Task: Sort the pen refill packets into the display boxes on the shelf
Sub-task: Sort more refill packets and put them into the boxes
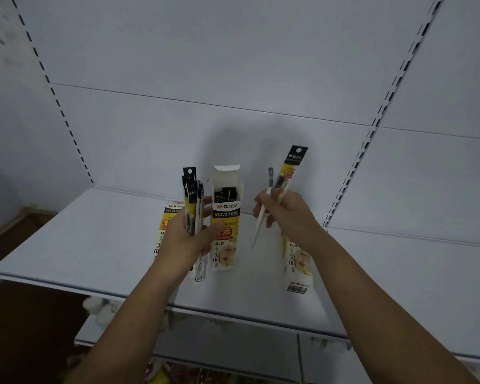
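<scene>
Left hand (183, 239) grips a bunch of refill packets (193, 200) upright, black tabs up. Right hand (288, 214) clutches another packet (290, 170), long axis tilted up-right. The open display box (225, 217) between them on the shelf (94, 245) reads "M&G" and "0.5".

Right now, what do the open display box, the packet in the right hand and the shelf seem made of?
Open display box: thin printed card, matte, with a folded lid flap. Refill packet in the right hand: probably plastic film, slightly glossy, with a punched hang hole. Shelf: likely painted sheet metal, smooth pale finish, folded front lip.
</scene>
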Demonstrator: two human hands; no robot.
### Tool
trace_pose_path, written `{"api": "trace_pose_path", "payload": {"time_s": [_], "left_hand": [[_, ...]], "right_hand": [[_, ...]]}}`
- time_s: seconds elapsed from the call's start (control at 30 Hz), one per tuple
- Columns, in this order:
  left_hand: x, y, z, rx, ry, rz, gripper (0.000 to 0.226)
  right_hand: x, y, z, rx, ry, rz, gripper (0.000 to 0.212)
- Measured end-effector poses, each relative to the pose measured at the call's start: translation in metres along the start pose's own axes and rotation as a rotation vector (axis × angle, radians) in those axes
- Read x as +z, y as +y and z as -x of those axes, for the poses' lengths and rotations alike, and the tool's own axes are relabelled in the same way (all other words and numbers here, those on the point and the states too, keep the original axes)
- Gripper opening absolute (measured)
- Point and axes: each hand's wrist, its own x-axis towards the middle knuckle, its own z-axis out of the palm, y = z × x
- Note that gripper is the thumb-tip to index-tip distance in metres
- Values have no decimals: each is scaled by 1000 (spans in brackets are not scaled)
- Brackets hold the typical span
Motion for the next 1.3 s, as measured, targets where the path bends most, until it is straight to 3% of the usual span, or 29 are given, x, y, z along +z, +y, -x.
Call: {"api": "trace_pose_path", "payload": {"time_s": [0.1, 0.3, 0.6, 0.77, 0.97, 1.17, 1.3], "left_hand": [[0, 1, 1, -9, 7, -10, 34], [0, 0, 0, 4, 4, -20, 35], [2, -2, 0, 15, -20, -4, 43], [3, -4, -1, 21, -20, -16, 44], [5, -3, 0, 41, -37, -48, 44], [3, -5, -1, 40, -43, -19, 42], [1, -6, -1, 42, -37, -19, 41]], "right_hand": [[-6, -8, 3, 34, 50, -72, 34], [-10, -29, 10, -25, 247, -116, 38], [-14, -94, 20, -242, 505, -205, 28], [5, -105, 11, -332, 414, -69, 25], [25, -83, 3, -282, 280, 145, 28], [34, -81, 6, -292, 285, 214, 51], [30, -78, 2, -263, 189, 249, 50]]}}
